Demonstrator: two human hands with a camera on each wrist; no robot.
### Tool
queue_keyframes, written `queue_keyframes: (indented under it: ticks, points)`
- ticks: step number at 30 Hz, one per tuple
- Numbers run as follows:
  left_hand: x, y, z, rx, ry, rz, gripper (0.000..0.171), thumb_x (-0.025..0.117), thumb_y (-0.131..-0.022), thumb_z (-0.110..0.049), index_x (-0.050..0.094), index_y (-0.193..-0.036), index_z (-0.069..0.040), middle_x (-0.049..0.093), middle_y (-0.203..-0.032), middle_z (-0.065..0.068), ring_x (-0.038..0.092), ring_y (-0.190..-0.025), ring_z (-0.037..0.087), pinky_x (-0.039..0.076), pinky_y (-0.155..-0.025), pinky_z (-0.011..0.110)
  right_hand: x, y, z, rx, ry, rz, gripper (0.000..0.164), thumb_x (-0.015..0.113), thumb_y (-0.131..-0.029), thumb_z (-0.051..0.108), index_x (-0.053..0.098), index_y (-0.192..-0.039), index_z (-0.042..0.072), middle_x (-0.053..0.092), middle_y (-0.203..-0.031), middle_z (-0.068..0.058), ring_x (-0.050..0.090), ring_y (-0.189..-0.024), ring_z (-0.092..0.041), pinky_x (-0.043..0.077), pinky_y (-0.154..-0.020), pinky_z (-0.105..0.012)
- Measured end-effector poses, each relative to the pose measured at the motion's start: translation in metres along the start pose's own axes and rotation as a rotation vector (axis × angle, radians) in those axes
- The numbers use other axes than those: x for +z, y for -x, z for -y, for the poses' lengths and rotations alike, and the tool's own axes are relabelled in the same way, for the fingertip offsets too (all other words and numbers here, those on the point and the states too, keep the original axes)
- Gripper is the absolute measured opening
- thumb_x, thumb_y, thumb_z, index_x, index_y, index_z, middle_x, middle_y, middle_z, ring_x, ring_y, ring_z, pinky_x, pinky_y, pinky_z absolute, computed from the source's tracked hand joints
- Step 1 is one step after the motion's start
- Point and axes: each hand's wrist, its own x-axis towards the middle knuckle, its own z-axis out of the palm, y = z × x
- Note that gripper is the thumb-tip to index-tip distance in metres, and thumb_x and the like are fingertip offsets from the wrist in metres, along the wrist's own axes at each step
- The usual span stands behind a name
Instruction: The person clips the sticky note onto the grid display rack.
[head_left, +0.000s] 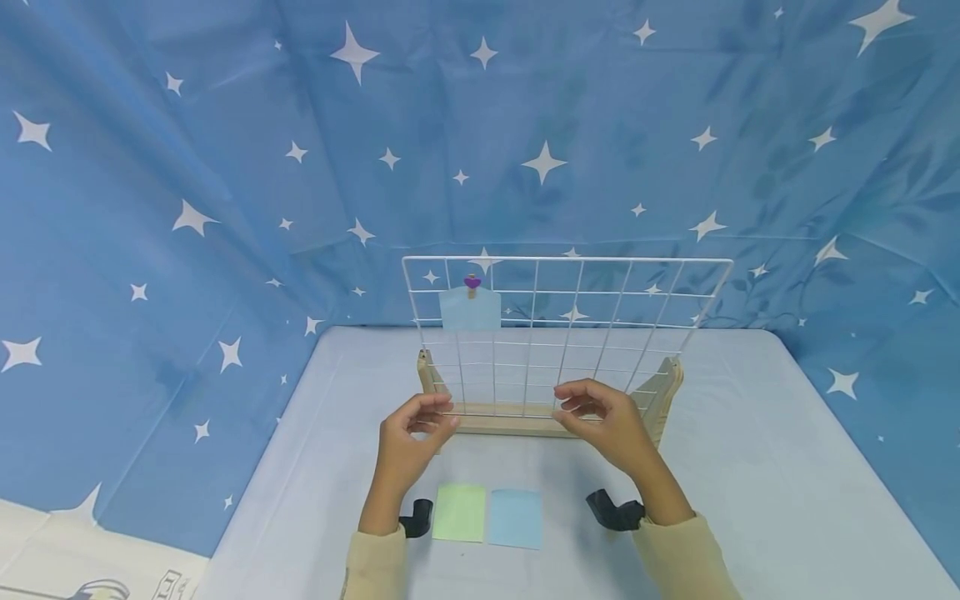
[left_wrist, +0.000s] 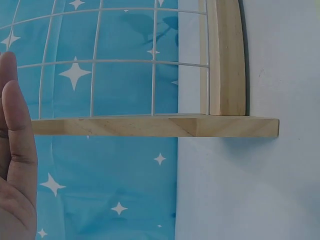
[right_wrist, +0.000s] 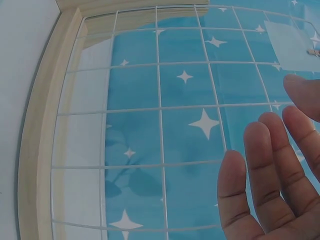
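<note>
A white wire grid [head_left: 557, 259] stands in a wooden base [head_left: 517, 426]. Near its top left hangs a light blue note [head_left: 471, 315], pinned by a small wooden clip with a purple heart [head_left: 472, 282]. My left hand [head_left: 408, 437] hovers before the lower left of the grid, fingers loosely bent and holding nothing. Opposite it, my right hand [head_left: 609, 423] is raised before the lower right part, its fingers [right_wrist: 260, 150] relaxed and free of any object. On the table below, between my forearms, lie a green note [head_left: 459, 513] and a blue note [head_left: 515, 518] side by side.
The base's wooden side supports [head_left: 657, 396] flank the grid on a pale tabletop [head_left: 750, 467]. Behind hangs a blue cloth with white stars [head_left: 525, 108]. Black wrist mounts [head_left: 615, 512] jut inward from both wrists.
</note>
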Motion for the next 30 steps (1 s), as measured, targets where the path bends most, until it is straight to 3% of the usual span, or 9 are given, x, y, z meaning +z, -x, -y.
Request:
queue_keyframes:
  ticks: [16, 24, 30]
  points:
    - [0.000, 0.014, 0.012, -0.004, 0.024, 0.043, 0.029, 0.083, -0.093, -0.004, 0.075, -0.121, 0.000, 0.079, -0.112, 0.011, 0.071, -0.094, 0.010, 0.058, -0.082, 0.024, -0.008, 0.018, -0.004, 0.029, 0.021, -0.002, 0.025, 0.084, -0.090, -0.006, 0.077, -0.113, -0.001, 0.078, -0.109, -0.009, 0.072, -0.096, -0.014, 0.060, -0.086, -0.021]
    - [0.000, 0.021, 0.017, -0.063, 0.028, 0.056, 0.032, 0.084, -0.092, -0.002, 0.074, -0.122, 0.003, 0.079, -0.112, 0.010, 0.071, -0.093, 0.009, 0.059, -0.082, 0.024, -0.008, 0.026, -0.010, 0.034, 0.025, -0.010, 0.024, 0.083, -0.089, -0.010, 0.078, -0.111, -0.001, 0.079, -0.107, -0.013, 0.071, -0.093, -0.012, 0.060, -0.084, -0.019]
    - [0.001, 0.026, 0.021, -0.084, 0.033, 0.068, 0.027, 0.084, -0.093, -0.004, 0.076, -0.119, -0.001, 0.079, -0.112, 0.010, 0.071, -0.093, 0.010, 0.058, -0.082, 0.024, -0.008, 0.032, -0.015, 0.037, -0.005, -0.006, 0.024, 0.082, -0.088, -0.011, 0.077, -0.110, -0.003, 0.077, -0.108, -0.017, 0.069, -0.093, -0.008, 0.058, -0.083, -0.015]
